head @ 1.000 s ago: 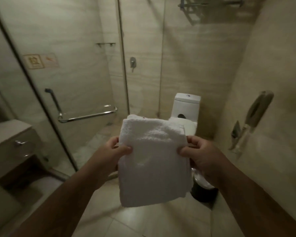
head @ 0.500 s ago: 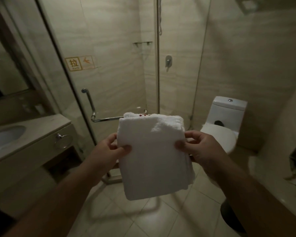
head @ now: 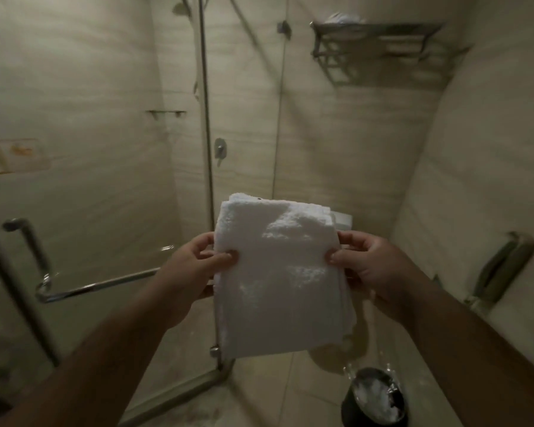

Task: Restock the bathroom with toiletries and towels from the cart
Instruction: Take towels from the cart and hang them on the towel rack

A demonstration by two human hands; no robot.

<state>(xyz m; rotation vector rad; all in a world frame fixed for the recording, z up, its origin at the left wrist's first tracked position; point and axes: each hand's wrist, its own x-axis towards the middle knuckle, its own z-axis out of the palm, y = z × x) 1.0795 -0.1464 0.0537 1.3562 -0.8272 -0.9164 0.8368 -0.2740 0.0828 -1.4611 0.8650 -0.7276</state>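
Note:
A folded white towel (head: 279,278) hangs upright in front of me at chest height. My left hand (head: 195,266) pinches its left edge, thumb on the front. My right hand (head: 367,266) pinches its right edge the same way. High on the wall to the upper right is a metal towel rack (head: 379,47) with something white lying on top. The towel hides most of the toilet behind it; only a corner of the cistern (head: 342,218) shows.
A glass shower enclosure (head: 105,180) with a chrome bar handle (head: 74,291) fills the left. A black waste bin (head: 375,399) with a white liner stands on the floor at lower right. A wall fixture (head: 503,266) sticks out from the right wall.
The view has swung right and tilted up, bringing the towel rack into sight and losing the sink counter. Both hands keep the same hold on the towel.

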